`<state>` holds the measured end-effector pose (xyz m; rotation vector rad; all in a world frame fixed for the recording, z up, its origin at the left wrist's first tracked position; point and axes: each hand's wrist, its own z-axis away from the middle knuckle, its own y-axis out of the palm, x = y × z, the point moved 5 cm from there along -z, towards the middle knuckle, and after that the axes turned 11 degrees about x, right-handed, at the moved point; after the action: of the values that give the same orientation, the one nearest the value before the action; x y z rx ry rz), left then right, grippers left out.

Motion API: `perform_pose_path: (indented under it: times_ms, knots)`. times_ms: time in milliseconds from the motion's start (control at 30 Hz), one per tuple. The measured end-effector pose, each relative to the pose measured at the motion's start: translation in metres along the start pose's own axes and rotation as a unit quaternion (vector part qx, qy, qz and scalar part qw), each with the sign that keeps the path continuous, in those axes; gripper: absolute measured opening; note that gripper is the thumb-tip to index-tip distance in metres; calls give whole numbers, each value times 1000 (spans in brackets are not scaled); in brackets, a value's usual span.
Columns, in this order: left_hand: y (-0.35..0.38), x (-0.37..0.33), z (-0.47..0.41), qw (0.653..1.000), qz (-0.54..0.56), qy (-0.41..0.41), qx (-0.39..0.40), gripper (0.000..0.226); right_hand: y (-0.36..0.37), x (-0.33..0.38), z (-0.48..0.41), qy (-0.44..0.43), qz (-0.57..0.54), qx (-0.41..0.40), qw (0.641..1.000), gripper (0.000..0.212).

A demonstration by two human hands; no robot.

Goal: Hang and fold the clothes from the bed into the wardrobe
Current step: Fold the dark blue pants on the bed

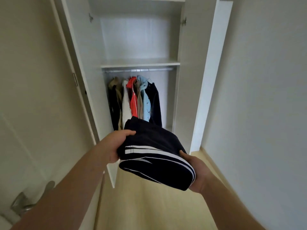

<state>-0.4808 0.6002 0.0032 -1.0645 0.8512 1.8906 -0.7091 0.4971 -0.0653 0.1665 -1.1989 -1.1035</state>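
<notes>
You're holding a folded navy garment (154, 153) w/ white stripes in both hands, out in front of the open wardrobe (189, 90). Your left hand (113, 145) grips the garment's left edge, w/ the thumb on top of the fabric & the fingers tucked under it, out of sight. Your right hand (198, 171) grips the near right corner the same way: thumb on top, remaining fingers hidden beneath the cloth. The garment hangs in the air between your hands, above the light wood floor (149, 211), tilted w/ its far edge higher. That far edge overlaps the bottoms of the hanging clothes (132, 98) in this view; can't tell whether it touches them.

Inside the wardrobe, both doors stand open. A white shelf (140, 63) sits just above a metal rail (139, 70). On the rail approx. seven items hang close together: dark, khaki, white, red, tan, light blue & navy, left to right. A metal door handle (33, 195) shows at lower left, just beside your left forearm. A plain pale wall (265, 97) runs along the right side.
</notes>
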Motion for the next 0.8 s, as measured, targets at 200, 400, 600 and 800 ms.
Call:
perform_pose_path:
  times_ms: [200,400,600,800]
  knots:
    - [-8,-82,-81,998,46,38,-38,33,17,134,-88,-17,73,22,997,37]
    - [-32,-151,-165,994,79,58,-52,34,39,224,-187,-30,109,48,992,33]
    - [-79,-222,-266,991,91,90,-43,33,74,305,-299,-57,161,67,983,33]
    - [-135,-323,-372,987,97,125,-28,31,122,397,-421,-94,171,75,978,32]
